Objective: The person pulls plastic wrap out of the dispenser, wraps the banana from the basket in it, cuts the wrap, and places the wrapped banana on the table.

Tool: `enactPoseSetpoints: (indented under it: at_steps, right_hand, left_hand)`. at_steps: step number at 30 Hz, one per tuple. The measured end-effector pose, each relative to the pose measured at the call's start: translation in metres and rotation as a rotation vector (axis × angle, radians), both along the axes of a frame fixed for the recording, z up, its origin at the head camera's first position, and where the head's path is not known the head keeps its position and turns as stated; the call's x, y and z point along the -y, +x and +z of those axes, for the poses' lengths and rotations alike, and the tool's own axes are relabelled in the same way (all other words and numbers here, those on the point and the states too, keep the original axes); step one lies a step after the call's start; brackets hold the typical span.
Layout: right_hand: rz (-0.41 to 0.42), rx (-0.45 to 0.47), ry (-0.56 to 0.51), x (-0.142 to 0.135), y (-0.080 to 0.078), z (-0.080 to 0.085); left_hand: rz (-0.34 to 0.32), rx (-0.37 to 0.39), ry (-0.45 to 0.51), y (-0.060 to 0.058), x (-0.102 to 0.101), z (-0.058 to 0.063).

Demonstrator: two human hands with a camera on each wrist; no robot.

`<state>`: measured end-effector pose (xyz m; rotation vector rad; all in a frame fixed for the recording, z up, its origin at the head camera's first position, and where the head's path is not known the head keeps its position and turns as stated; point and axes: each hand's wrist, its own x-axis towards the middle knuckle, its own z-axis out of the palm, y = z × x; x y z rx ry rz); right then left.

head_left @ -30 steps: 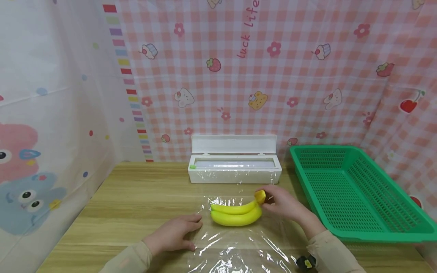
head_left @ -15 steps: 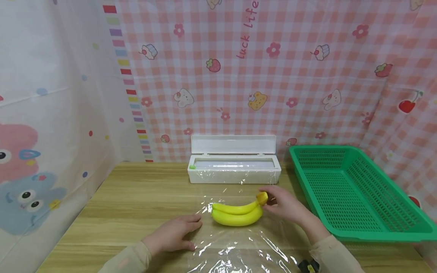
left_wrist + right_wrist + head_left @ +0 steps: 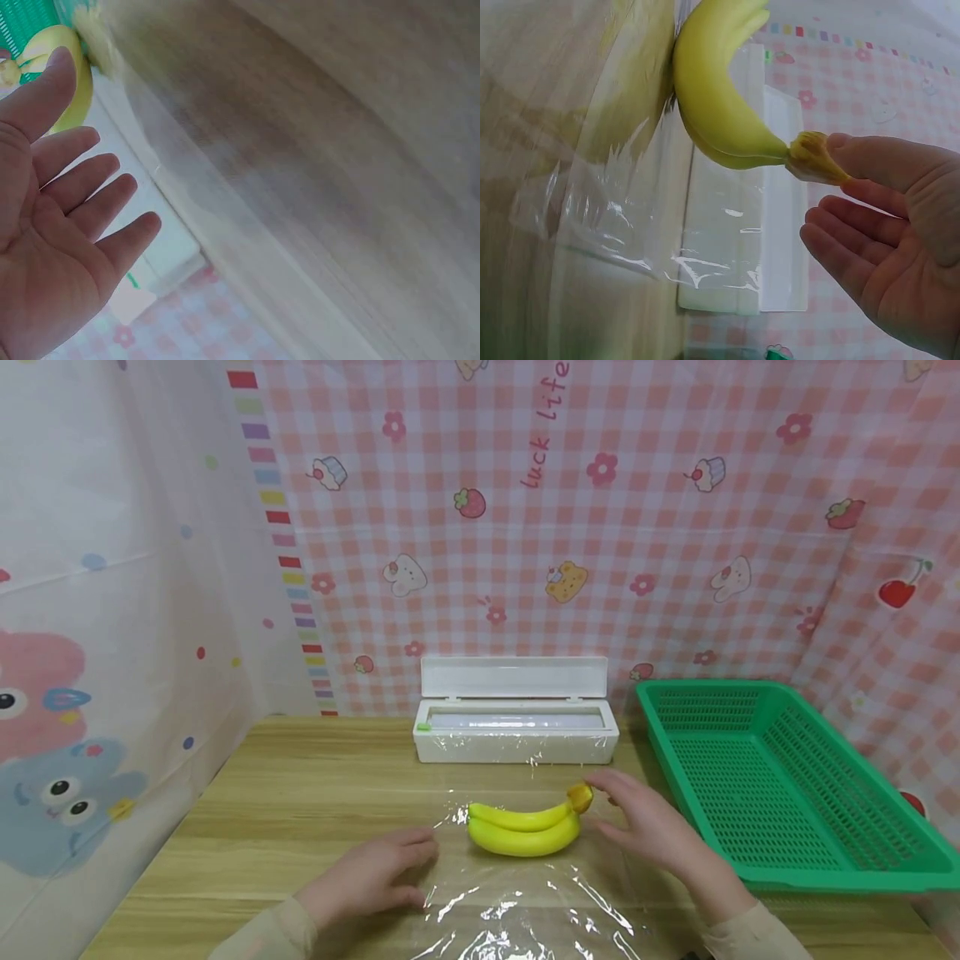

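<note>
Hands have moved slightly farther apart, bananas lying between them.

A yellow bunch of bananas with a darker golden-brown stem lies on clear, glossy plastic film, curving toward the near side, stem to the right, the film creased and spread over the surface.

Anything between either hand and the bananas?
Nothing visible. The right hand is beside the stem of the bananas; the left hand faces their opposite end. The clear film lies beneath them.
</note>
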<state>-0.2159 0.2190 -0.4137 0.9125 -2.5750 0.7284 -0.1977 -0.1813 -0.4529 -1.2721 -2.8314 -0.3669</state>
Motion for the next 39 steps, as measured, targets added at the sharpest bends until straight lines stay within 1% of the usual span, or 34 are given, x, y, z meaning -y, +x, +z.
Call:
enactPoseSetpoints:
  at_steps: [2,5,11,16,20,24,27,29,32,36,39]
  right_hand:
    - [0.001,-0.037,0.024,-0.001,0.003,0.001]
    - [-0.005,-0.068,0.064,-0.004,0.009,0.004]
    - [0.007,-0.127,0.141,-0.014,0.025,0.008]
    - [0.024,-0.141,0.176,-0.023,0.039,0.01]
    - [0.056,-0.159,0.193,-0.029,0.045,0.01]
    - [0.098,-0.22,0.204,-0.035,0.049,0.007]
    - [0.133,-0.247,0.205,-0.04,0.053,0.005]
    - [0.154,-0.244,0.203,-0.043,0.056,0.003]
    - [0.181,-0.218,0.202,-0.047,0.061,0.001]
    - [0.208,-0.109,0.196,-0.052,0.069,-0.003]
    - [0.239,-0.026,0.197,-0.055,0.073,-0.008]
  left_hand:
    - [-0.001,-0.024,0.008,0.002,0.001,0.002]
    - [-0.008,-0.073,0.017,0.006,0.002,0.006]
    - [-0.027,-0.178,0.037,0.013,0.002,0.013]
    - [-0.04,-0.256,0.073,0.018,0.005,0.015]
    - [-0.045,-0.3,0.083,0.022,0.008,0.015]
    - [-0.054,-0.342,0.087,0.027,0.01,0.015]
    - [-0.072,-0.371,0.103,0.031,0.01,0.014]
    - [-0.086,-0.381,0.12,0.033,0.01,0.014]
    - [-0.1,-0.369,0.132,0.036,0.01,0.015]
    - [-0.122,-0.359,0.106,0.039,0.012,0.013]
    - [-0.167,-0.362,0.109,0.039,0.012,0.01]
